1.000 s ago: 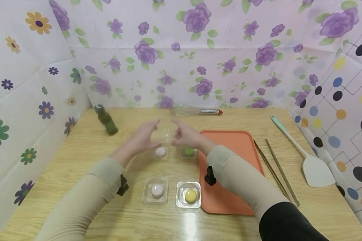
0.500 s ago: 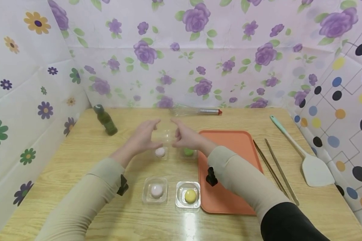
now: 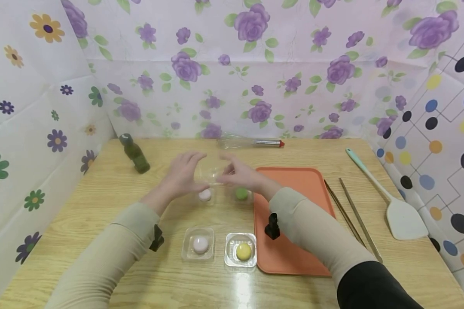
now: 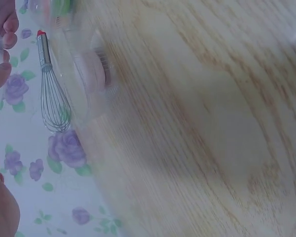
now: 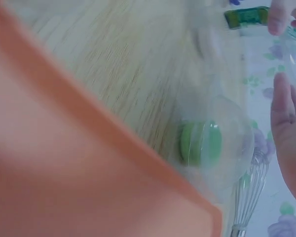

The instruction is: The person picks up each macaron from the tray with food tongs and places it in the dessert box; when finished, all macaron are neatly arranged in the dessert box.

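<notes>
Above the far middle of the table, both hands hold a small clear plastic lid (image 3: 209, 175) between them. My left hand (image 3: 182, 174) grips its left side, thumb nearer me and fingers on the far side. My right hand (image 3: 240, 175) holds the right side, its fingertips bent inward against the plastic. Just below the hands sit a pale pink macaron (image 3: 205, 195) and a green macaron (image 3: 241, 193), each in clear plastic; the green one (image 5: 201, 143) also shows in the right wrist view. Closer to me are another pink macaron (image 3: 200, 244) and a yellow macaron (image 3: 243, 251), in clear square trays.
An orange tray (image 3: 294, 262) lies under the right forearm. To its right are long metal tongs (image 3: 357, 214) and a white spatula (image 3: 407, 219). A whisk (image 3: 270, 142) lies along the back edge, and a dark green bottle (image 3: 136, 155) at the back left.
The right hand's fingers have shifted inward and bent further over the lid's right side. The left hand has barely moved. The macarons and their trays stay where they were.
</notes>
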Demonstrator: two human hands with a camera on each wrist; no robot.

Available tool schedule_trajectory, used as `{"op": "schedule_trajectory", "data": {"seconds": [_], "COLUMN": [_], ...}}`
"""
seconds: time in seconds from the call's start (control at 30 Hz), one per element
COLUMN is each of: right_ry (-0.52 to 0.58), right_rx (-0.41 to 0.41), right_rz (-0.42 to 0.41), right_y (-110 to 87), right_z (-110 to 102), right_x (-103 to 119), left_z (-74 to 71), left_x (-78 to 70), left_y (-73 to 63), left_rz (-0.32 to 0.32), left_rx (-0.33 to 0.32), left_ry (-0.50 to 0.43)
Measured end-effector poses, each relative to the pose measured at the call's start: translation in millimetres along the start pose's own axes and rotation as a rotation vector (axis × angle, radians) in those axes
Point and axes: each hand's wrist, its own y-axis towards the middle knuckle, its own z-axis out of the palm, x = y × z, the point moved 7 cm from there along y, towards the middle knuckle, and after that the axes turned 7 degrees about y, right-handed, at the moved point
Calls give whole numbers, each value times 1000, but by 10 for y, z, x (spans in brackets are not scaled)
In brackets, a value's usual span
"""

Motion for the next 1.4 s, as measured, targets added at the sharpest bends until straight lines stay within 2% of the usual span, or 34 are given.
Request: {"op": "schedule_trajectory", "data": {"seconds": [0.1,0.2,0.3,0.47,0.73,0.83,1.1,1.27,1.4], "right_ry": [248,411,473,503,499,487,410,237,55], "right_rx": [36,33,27,47,81,80,40,61,40], "right_rz": [84,147,165,172,241,237,131,77,44], "right_y": [4,5,3,-2,-14,4,46,1,-17], "right_z": [56,91,103,118,161,167,139,113,91], "right_x": [-39,-59,-60,-64,-104,-125,-112,-76,-49], "left_z": [-16,-30,-38,-50,-59,-57,-45,-2,58], "left_x": [-15,-38,-57,-86,-104,-98,-67,9,85], "left_y": [-8,-18,-29,-49,-116,-143,-166,-161,-154], "left_rz": [22,46,61,78,130,129,79,5,-66], "left_rx": [-37,-72,-90,-96,-152,-152,-46,34,110], "left_ry": [31,57,88,143,184,168,99,-6,-110]}}
